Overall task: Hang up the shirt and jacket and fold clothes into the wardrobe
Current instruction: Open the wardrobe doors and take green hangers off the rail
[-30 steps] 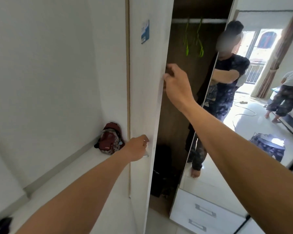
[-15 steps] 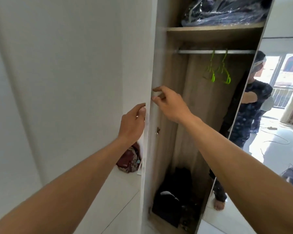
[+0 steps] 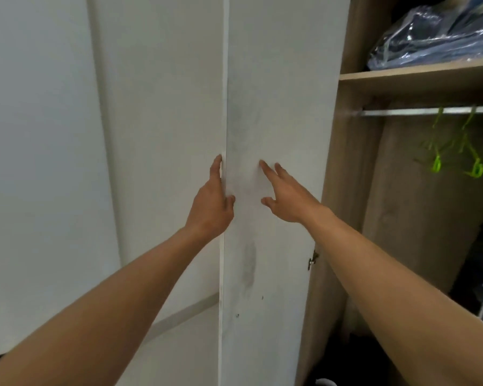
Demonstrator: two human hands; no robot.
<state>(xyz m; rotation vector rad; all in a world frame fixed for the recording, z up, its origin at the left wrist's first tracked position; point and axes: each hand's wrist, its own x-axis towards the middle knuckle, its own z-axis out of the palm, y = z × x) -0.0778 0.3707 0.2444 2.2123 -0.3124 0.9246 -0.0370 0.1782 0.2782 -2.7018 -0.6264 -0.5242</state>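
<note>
Head view: our left hand (image 3: 211, 203) pinches the wardrobe door (image 3: 276, 93) at its edge, our right hand (image 3: 287, 199) lies spread flat beside it, and pushing wider could trap the left fingers (image 3: 216, 167) against the wall (image 3: 39, 135).

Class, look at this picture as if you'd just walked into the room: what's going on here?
A person stands at an open wardrobe. The left hand holds the edge of the white door, and the right hand rests flat on its face. Inside, two green hangers hang bare on the rail, with a plastic-wrapped bundle on the shelf above.
</note>
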